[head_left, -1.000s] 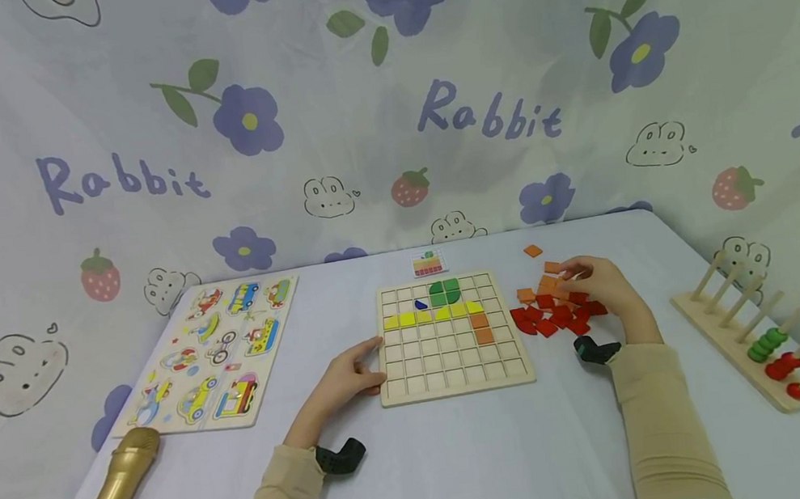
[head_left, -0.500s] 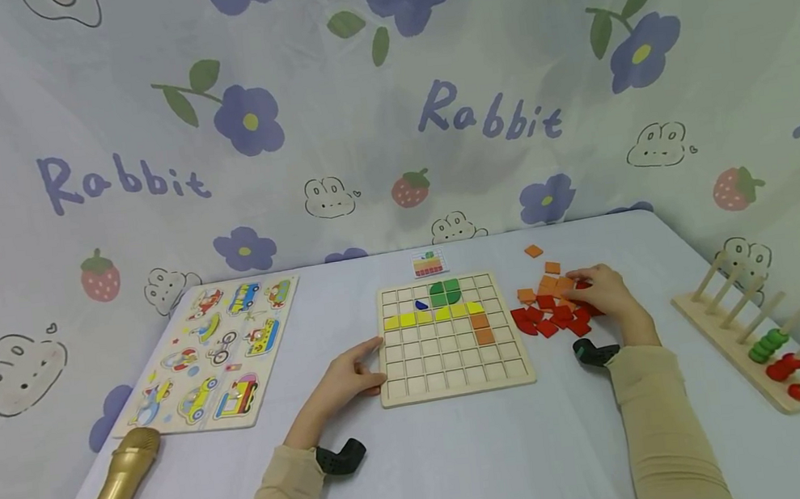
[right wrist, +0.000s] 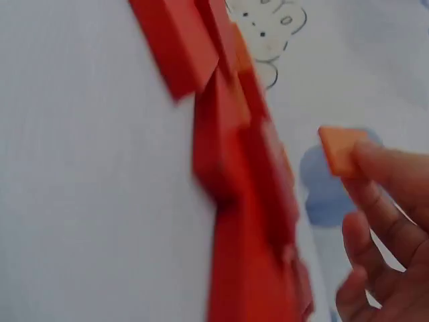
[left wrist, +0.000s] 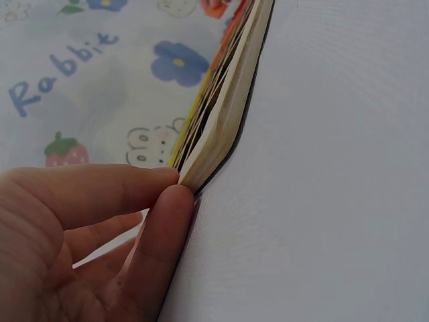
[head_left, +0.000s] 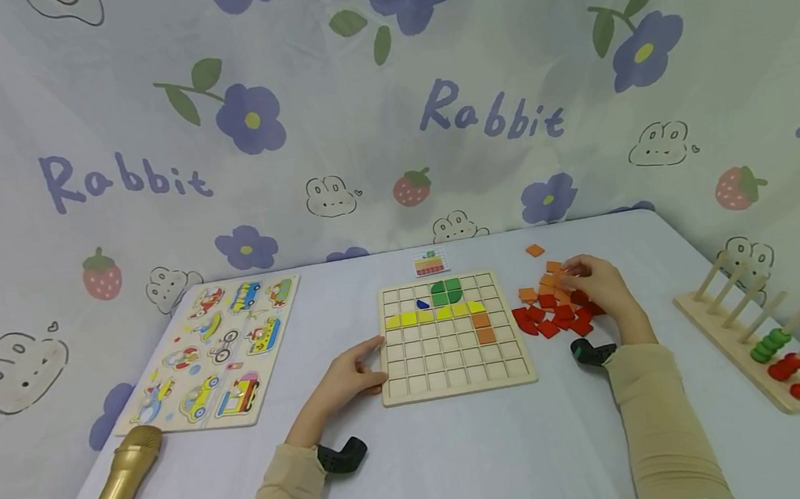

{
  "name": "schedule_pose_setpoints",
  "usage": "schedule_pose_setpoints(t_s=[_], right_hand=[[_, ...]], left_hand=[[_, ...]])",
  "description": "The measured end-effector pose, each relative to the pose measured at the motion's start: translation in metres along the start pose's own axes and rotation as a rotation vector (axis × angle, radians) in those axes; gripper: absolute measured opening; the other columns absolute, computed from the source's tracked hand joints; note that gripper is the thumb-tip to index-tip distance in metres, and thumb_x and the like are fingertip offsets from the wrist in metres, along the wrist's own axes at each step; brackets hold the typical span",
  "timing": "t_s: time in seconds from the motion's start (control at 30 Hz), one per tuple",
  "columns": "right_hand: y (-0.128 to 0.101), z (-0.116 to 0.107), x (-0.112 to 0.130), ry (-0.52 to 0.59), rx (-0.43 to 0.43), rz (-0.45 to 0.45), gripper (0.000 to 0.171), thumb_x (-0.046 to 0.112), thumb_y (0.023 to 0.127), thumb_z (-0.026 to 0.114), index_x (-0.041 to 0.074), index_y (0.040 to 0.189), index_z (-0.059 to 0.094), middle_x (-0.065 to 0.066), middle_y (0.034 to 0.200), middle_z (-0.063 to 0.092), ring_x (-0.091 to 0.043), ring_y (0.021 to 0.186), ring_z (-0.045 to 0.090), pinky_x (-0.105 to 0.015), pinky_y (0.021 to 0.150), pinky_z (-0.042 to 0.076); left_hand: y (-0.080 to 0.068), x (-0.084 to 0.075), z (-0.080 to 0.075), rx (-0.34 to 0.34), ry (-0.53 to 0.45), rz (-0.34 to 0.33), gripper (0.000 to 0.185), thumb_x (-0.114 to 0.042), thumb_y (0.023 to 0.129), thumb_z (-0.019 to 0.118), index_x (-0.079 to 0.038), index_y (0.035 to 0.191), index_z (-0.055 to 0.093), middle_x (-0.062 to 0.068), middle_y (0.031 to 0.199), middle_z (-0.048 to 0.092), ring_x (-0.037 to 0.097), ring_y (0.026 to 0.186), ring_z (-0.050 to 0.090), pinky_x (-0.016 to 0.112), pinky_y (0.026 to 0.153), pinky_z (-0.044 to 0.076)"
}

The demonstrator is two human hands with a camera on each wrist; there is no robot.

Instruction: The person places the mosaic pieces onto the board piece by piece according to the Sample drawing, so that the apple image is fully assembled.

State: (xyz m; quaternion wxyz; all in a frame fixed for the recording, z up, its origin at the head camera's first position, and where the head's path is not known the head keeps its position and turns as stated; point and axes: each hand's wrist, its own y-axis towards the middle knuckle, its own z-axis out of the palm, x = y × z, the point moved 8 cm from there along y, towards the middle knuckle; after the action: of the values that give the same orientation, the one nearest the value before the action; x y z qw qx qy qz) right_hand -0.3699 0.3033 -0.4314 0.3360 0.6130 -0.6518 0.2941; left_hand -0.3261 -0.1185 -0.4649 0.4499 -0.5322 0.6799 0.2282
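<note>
A wooden grid board (head_left: 423, 369) lies mid-table, with green, yellow, orange and blue pieces in its upper and right cells. At its left edge, my left hand (head_left: 350, 374) touches the side with fingertips and thumb, spaced along it. Right of the board my right hand (head_left: 597, 284) is over a pile of red tiles (head_left: 547, 327) and orange tiles (head_left: 527, 295). In the right wrist view, thumb and finger pinch an orange square tile (right wrist: 340, 147), held up beside the red tiles; the other fingers are loosely bent.
Behind the board lies a small picture card (head_left: 431, 262). A vehicle puzzle board (head_left: 186, 373) and a gold microphone (head_left: 120, 482) are at the left. A wooden peg stand (head_left: 739, 344) with green and red beads is at the right. One orange tile (head_left: 534, 250) lies apart at the back.
My right hand drew back slightly toward the right over the pile, then rose a little with an orange tile between its fingers. The left hand and board stay in place.
</note>
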Motion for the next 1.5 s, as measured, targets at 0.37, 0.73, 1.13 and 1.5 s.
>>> schedule_pose_setpoints(t_s=[0.37, 0.73, 1.13, 1.5], right_hand=[[0.0, 0.059, 0.064, 0.573, 0.278, 0.083, 0.026, 0.015, 0.088, 0.063, 0.003, 0.109, 0.052, 0.006, 0.086, 0.061, -0.007, 0.075, 0.057, -0.023, 0.073, 0.049], [-0.009, 0.126, 0.095, 0.148, 0.335, -0.048, 0.02, 0.016, 0.082, 0.069, 0.004, 0.098, 0.065, -0.007, 0.095, 0.064, -0.019, 0.086, 0.056, -0.032, 0.077, 0.047], [-0.01, 0.135, 0.099, -0.158, 0.223, -0.184, 0.007, 0.016, 0.079, 0.073, 0.012, 0.082, 0.068, -0.002, 0.085, 0.06, -0.019, 0.079, 0.051, -0.03, 0.068, 0.042], [-0.006, 0.114, 0.088, 0.015, 0.245, -0.098, 0.021, 0.017, 0.083, 0.069, 0.008, 0.102, 0.065, -0.009, 0.098, 0.057, -0.023, 0.085, 0.048, -0.03, 0.068, 0.041]], left_hand=[[0.002, -0.001, 0.001, 0.009, -0.001, 0.018, 0.067, -0.013, 0.079, 0.071, -0.009, 0.139, 0.042, 0.004, 0.059, 0.056, 0.012, 0.054, 0.057, 0.024, 0.055, 0.046], [0.001, -0.001, 0.001, 0.01, 0.001, 0.024, 0.067, -0.014, 0.078, 0.071, -0.009, 0.139, 0.042, 0.004, 0.059, 0.055, 0.013, 0.054, 0.057, 0.025, 0.055, 0.046], [0.002, -0.002, 0.0, 0.015, -0.003, 0.013, 0.068, -0.014, 0.078, 0.071, -0.01, 0.139, 0.041, 0.004, 0.06, 0.055, 0.013, 0.054, 0.057, 0.024, 0.055, 0.046], [-0.011, -0.018, -0.001, 0.005, 0.023, 0.024, 0.065, -0.008, 0.081, 0.068, -0.002, 0.139, 0.04, 0.007, 0.061, 0.055, 0.014, 0.055, 0.057, 0.027, 0.057, 0.046]])
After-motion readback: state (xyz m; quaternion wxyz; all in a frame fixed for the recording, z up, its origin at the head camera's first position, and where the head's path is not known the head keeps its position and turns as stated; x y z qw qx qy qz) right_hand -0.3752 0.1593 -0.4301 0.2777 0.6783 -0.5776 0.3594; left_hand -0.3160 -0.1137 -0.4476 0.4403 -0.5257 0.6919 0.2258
